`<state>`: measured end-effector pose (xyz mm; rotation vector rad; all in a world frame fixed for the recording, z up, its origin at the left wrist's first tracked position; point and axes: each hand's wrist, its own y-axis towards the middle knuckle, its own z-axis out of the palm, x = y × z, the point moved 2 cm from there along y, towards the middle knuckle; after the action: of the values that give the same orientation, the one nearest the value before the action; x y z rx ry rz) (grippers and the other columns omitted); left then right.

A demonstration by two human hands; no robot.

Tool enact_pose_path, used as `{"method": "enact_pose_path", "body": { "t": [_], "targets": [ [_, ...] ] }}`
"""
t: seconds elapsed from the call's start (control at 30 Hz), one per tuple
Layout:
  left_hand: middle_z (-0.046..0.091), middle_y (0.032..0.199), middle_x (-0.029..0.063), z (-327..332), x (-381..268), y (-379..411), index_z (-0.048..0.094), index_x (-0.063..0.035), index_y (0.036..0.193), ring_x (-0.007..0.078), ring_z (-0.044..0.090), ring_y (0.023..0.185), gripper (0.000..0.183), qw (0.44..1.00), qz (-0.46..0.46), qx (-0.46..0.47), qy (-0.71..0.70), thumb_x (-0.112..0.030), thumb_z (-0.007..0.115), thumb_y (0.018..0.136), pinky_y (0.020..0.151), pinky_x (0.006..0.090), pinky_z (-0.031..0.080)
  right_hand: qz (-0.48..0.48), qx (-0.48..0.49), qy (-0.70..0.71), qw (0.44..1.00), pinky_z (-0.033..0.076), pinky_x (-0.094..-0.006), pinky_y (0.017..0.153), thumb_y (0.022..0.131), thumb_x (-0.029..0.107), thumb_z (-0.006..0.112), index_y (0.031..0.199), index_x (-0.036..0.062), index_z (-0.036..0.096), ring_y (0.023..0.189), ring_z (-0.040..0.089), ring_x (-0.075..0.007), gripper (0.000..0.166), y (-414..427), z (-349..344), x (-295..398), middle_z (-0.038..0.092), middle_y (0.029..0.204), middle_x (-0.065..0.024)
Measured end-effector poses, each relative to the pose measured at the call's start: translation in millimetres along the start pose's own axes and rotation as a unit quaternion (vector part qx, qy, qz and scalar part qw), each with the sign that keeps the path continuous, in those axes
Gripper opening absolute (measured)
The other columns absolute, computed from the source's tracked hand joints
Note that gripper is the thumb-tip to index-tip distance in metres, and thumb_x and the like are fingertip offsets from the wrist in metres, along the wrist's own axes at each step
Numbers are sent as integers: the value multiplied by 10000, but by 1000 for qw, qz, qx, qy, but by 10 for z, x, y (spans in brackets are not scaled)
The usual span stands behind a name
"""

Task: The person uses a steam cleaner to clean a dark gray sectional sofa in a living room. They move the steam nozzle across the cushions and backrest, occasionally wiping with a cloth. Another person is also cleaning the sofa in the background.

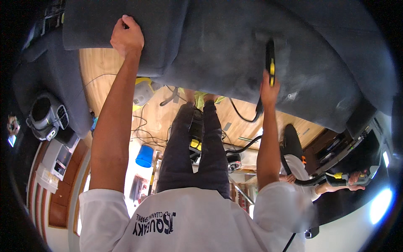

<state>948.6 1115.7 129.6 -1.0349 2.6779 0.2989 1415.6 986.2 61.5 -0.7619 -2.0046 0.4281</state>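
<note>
My right hand (pixel 270 89) grips the black handle of a cleaning wand (pixel 270 52) with a yellow trigger. Its wide dark head (pixel 267 35) touches the dark grey fabric seat of a sofa (pixel 220 53). A black hose (pixel 244 118) hangs in a loop below this hand. My left hand (pixel 127 36) is curled into a fist over a dark grey cushion (pixel 94 25); nothing shows in it. Pale patches (pixel 291 96) mark the seat to the right of my right hand.
A grey and yellow machine (pixel 143 93), cords (pixel 144 129) and a blue bucket (pixel 144 156) stand or lie on the wood floor. Another person's hand (pixel 357 181) at right holds a grey hose tool (pixel 338 181). A grey blower-like device (pixel 47 116) sits at left.
</note>
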Motion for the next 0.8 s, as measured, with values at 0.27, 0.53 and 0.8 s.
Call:
{"method": "enact_pose_path", "body": {
  "t": [0.27, 0.53, 0.8],
  "targets": [
    [703, 1024, 211, 19, -59, 47, 710, -73, 1072, 435, 648, 975, 490, 1000, 0, 0, 23, -438, 401, 965, 851, 508, 490, -50, -3, -147, 988, 493, -438, 765, 870, 517, 645, 928, -33, 653, 820, 653, -384, 553, 854, -23, 911, 668, 830, -224],
    [697, 1076, 212, -3, 15, 27, 695, -87, 1144, 433, 638, 1022, 524, 999, -20, 1, 29, -469, 381, 969, 893, 500, 485, 193, -111, 179, 958, 355, -247, 370, 943, 371, 649, 785, 120, 542, 391, 444, -83, 315, -1134, -1121, -1510, 481, 537, 18],
    [690, 1104, 216, 38, 47, -6, 683, -82, 1172, 431, 636, 1036, 549, 1000, -5, 7, 21, -480, 361, 973, 904, 504, 480, 157, -138, 220, 953, 423, -326, 435, 940, 560, 563, 664, 110, 553, 415, 508, -190, 528, -60, -1484, -1345, 516, 513, -50]
  ]
}}
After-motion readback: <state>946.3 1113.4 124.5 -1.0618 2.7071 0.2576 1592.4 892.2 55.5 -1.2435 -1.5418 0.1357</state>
